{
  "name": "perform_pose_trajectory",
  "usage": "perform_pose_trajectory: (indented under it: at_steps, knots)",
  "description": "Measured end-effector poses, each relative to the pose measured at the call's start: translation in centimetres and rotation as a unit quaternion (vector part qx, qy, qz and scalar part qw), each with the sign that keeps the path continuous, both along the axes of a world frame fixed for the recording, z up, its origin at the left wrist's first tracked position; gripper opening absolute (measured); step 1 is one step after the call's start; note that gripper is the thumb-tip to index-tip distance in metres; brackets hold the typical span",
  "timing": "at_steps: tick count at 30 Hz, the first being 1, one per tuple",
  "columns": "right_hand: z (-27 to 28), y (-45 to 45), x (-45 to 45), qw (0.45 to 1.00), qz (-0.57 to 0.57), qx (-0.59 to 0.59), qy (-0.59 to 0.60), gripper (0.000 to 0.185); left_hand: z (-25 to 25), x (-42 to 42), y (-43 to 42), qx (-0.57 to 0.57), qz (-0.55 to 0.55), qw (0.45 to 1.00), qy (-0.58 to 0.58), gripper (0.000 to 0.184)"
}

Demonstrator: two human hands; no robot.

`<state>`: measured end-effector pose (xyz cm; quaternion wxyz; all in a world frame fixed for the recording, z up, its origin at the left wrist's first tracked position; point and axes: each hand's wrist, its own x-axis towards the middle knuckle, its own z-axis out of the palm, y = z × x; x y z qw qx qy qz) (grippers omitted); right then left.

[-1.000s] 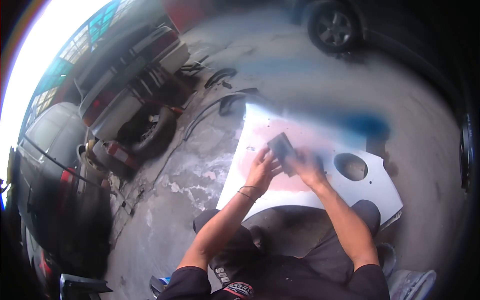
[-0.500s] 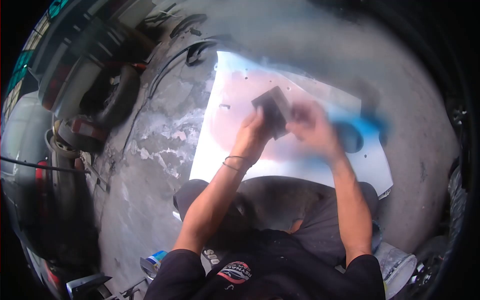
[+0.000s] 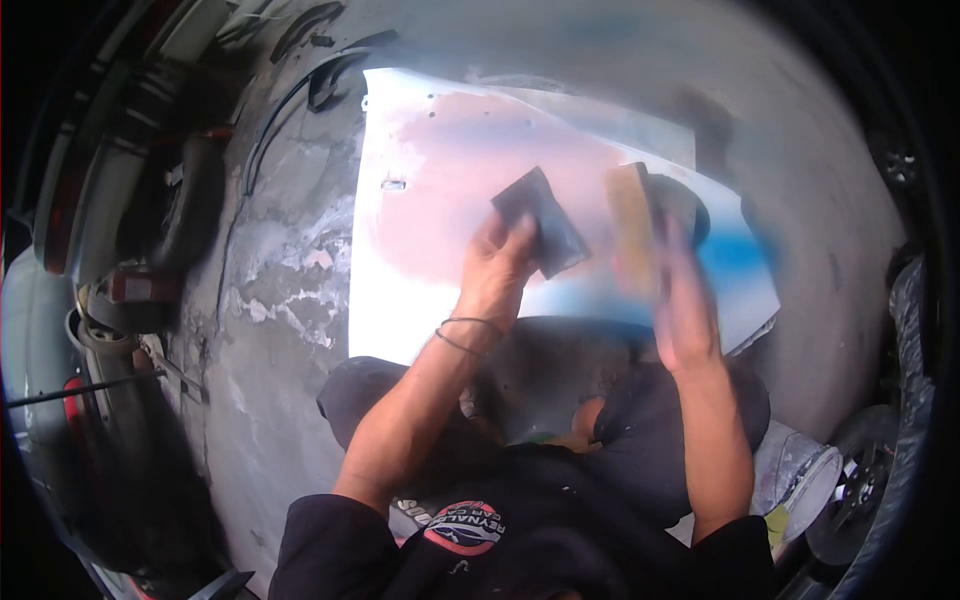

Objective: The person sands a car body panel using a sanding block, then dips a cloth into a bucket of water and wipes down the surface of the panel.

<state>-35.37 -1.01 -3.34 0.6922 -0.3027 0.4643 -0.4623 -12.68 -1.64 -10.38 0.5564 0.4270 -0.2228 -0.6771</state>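
My left hand [image 3: 500, 262] pinches a dark grey rectangular sheet of sandpaper [image 3: 542, 222] by its near left edge, thumb on top. To its right, my right hand [image 3: 685, 305] is raised and blurred, with a tan sanding block [image 3: 630, 222] in its fingers; a dark edge runs along the block's right side. Both hands are over a white car fender [image 3: 385, 312] that lies on the floor in front of me. A broad pinkish patch [image 3: 440, 190] covers much of the panel. At its right side are a dark round opening and a blue cast.
Grey concrete floor [image 3: 270, 330] surrounds the panel, stained white on the left. Car parts and a tyre [image 3: 195, 210] crowd the left side. By my right elbow stand a paint-smeared bucket [image 3: 805, 490] and a wheel [image 3: 855, 485]. A dark curved strip [image 3: 285, 105] lies beyond.
My right hand has moved away from the sandpaper to the right, and the tan block now shows in it. My left hand keeps the sandpaper. The view has shifted right and slightly down.
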Motion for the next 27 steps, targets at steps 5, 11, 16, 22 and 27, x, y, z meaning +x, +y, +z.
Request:
perform_pose_trajectory:
  at_steps: [5, 11, 16, 22, 27]
  knots:
    - [-1.0, -0.2, 3.3, 0.978, 0.093, -0.105, 0.155, 0.061, 1.2, -2.0, 2.2, -0.029, 0.041, 0.997, -0.060, 0.053]
    - [-6.2, 2.1, 7.7, 0.859, 0.119, -0.351, 0.352, 0.048, -0.1, 0.4, 8.1, 0.032, 0.158, 0.979, -0.123, 0.073]
    - [-4.4, 6.0, 10.0, 0.875, 0.198, -0.328, 0.297, 0.047, 1.6, 1.8, 9.9, 0.024, 0.061, 0.994, 0.093, 0.077]
    - [-3.1, 4.5, 7.6, 0.957, 0.156, -0.206, 0.135, 0.049, -0.2, 0.0, 7.2, 0.044, 0.084, 0.994, 0.053, 0.069]
    - [-3.6, 3.8, 8.7, 0.902, 0.111, -0.296, 0.295, 0.047, -0.4, -0.2, 5.9, -0.081, 0.150, 0.985, -0.014, 0.071]
